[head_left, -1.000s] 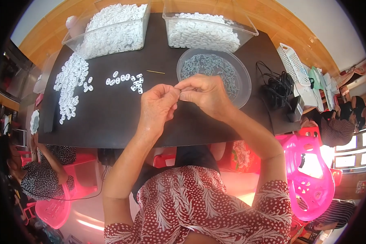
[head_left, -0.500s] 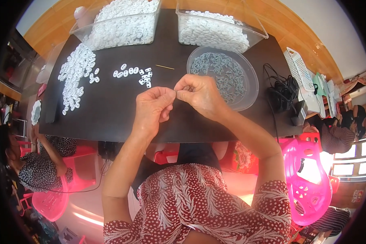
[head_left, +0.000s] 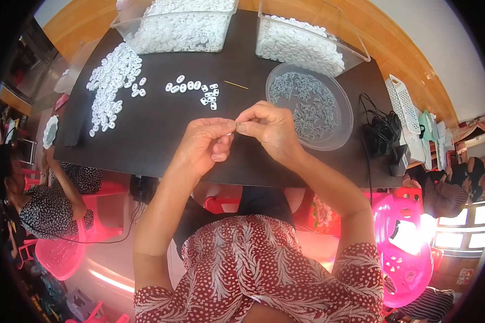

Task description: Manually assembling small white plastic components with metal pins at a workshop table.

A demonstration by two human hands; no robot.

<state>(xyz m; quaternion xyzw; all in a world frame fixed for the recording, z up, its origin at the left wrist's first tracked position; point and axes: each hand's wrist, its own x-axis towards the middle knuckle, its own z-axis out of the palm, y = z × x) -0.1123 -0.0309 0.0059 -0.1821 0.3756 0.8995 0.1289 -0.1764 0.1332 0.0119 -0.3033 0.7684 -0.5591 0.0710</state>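
Above the near middle of the dark table, my left hand (head_left: 206,142) and my right hand (head_left: 272,133) meet, thumb and fingertips pinched together on both. Something tiny sits at their fingertips, with a hint of white below the left thumb; the fingers hide most of it. Just beyond lies a small group of white oval plastic pieces with two holes (head_left: 190,85), several turned to show another side. A thin gold-coloured rod (head_left: 236,85) rests right of them. Close to my right hand is a round clear tub (head_left: 346,116) of small grey screw-like parts (head_left: 310,102).
A larger pile of white pieces (head_left: 112,81) spreads at the left. Two clear bins, a left one (head_left: 221,46) and a right one (head_left: 355,51), hold many more at the back. Black cables (head_left: 381,126) lie at the right edge. A seated person (head_left: 51,210) is at the left.
The view has shifted, so the table's contents appear farther right and the bins slightly higher. Both hands stay pinched fingertip to fingertip, with only slight finger movement.
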